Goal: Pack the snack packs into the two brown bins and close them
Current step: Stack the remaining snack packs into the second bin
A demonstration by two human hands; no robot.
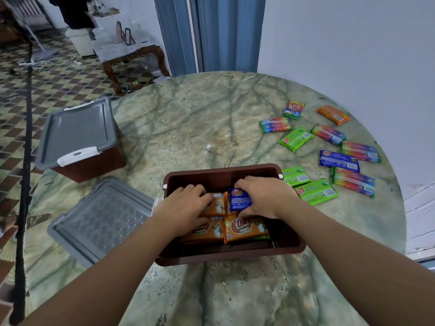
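The open brown bin holds orange packs and a blue pack. The second bin, lidded and apparently latched, stands far left. Loose snack packs lie scattered right.

Soft, even indoor light, faint shadows, slight overall blur, wide-angle bending at edges.

A round green marbled counter fills the near scene. Far left, a carved wooden side table with a pale top stands on a patterned tiled floor, with white cables lying near it. A blue folding door stands beside a white wall.
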